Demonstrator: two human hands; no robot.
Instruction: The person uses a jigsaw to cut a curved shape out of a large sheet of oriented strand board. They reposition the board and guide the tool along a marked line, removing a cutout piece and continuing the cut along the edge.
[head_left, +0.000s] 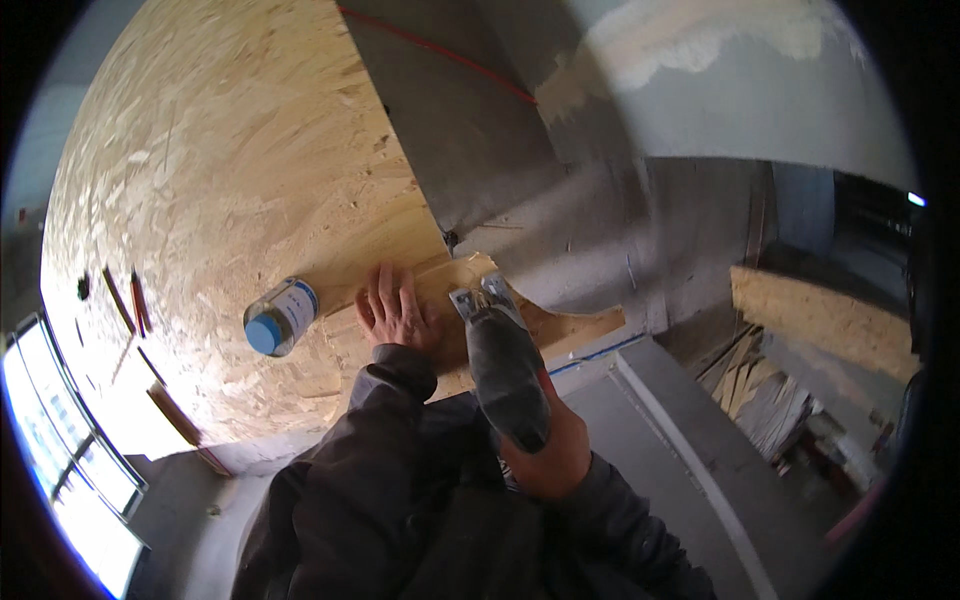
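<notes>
My right hand (555, 446) grips a dark jigsaw (504, 367) by its rear handle. The saw's metal shoe (478, 296) rests at the edge of a smaller wood piece (574, 334), which has a curved cut edge and sticks out to the right. My left hand (397, 311) lies flat on the wood just left of the saw, palm down with the fingers slightly spread. Beneath that piece is a large OSB sheet (247, 150). A clear bottle with a blue cap (264, 334) lies on its side on the sheet, left of my left hand. The saw blade is hidden.
Pencil-like sticks (138, 301) and a brown strip (174, 415) lie at the sheet's left side. A red cable (442, 52) runs beyond its far edge. To the right are a leaning OSB offcut (821, 322), a pile of scraps (750, 375) and a grey panel (645, 427).
</notes>
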